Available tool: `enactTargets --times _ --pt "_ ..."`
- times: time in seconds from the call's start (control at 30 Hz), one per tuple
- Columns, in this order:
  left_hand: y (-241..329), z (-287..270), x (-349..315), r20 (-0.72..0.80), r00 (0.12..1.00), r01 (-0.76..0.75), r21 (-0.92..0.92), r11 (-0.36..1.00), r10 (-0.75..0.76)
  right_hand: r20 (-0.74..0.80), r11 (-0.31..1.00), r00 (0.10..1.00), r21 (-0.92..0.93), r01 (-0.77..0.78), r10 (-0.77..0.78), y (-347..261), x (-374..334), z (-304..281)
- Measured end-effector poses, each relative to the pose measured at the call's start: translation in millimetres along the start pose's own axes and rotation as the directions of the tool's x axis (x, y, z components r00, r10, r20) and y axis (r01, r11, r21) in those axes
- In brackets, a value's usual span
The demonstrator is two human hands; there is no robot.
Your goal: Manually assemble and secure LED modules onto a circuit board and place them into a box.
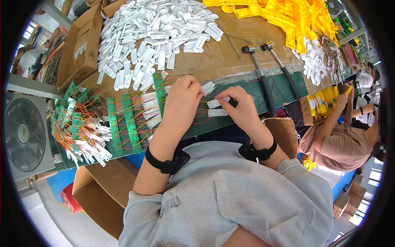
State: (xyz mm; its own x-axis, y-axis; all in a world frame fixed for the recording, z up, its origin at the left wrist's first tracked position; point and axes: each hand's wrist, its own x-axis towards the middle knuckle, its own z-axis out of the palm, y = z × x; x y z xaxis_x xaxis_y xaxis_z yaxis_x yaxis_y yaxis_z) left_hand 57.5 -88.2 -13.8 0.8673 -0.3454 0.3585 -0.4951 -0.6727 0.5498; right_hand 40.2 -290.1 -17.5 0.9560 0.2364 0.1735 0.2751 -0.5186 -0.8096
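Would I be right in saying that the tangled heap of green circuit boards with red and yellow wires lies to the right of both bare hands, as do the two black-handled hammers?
Not quite: the head view shows the heap of green circuit boards lying left of both the left hand and the right hand. The two black-handled hammers do lie to their right.
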Motion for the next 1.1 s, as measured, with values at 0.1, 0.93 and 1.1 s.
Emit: enactTargets --times 0.1,0.93,1.1 --pt "0 2 -1 -0.177 0.984 -0.002 -0.115 0.993 -0.018 -0.035 0.946 0.987 -0.293 0.138 -0.155 14 3 5" --pt "11 -15 -19 -0.001 0.969 0.206 -0.558 0.804 -0.249 0.269 0.979 0.951 0.085 -0.184 0.155 11 90 -17" --pt "8 -11 -21 -0.021 0.977 0.174 -0.510 0.843 -0.214 0.494 0.788 0.839 0.411 -0.458 0.230 2 36 -27"
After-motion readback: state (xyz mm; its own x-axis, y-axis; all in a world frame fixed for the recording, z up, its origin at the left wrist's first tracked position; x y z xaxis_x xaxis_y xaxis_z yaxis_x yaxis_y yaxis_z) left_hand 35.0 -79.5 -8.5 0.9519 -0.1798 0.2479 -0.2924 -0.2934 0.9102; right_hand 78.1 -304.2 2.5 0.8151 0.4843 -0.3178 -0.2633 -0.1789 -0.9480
